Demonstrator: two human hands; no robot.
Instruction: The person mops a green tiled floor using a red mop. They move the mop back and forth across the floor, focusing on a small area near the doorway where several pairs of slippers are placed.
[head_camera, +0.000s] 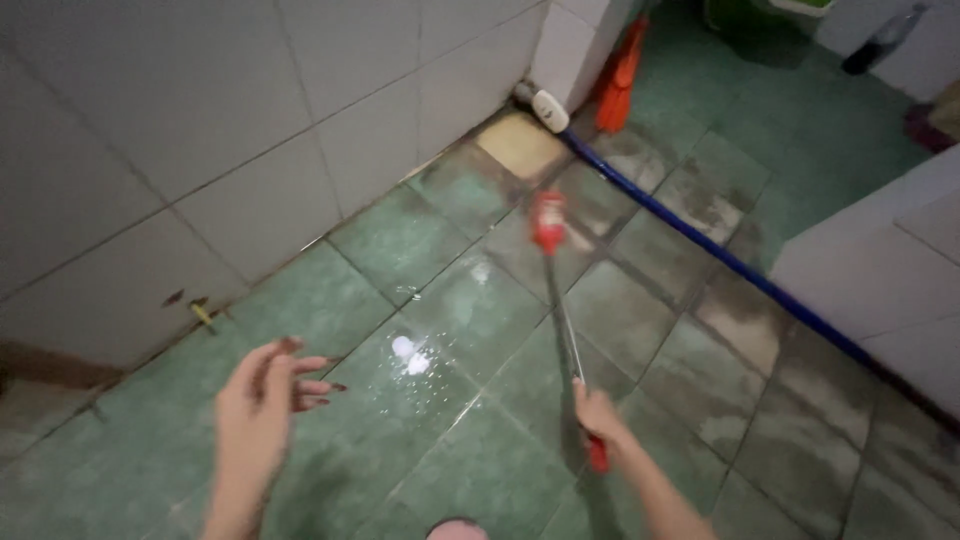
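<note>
the right hand (598, 412) grips a long metal-handled scrubber with red head (549, 222), which reaches toward 12 o'clock on the wet green tiled floor (700, 380). the left hand (262, 410) hangs open, empty. wet tiles may make the person slip.

Dim greenish light is filling the room; glare is bouncing off the wet floor (420, 355). Motion blur is smearing the mop (552, 235) and both hands. Edges are bending slightly.
</note>
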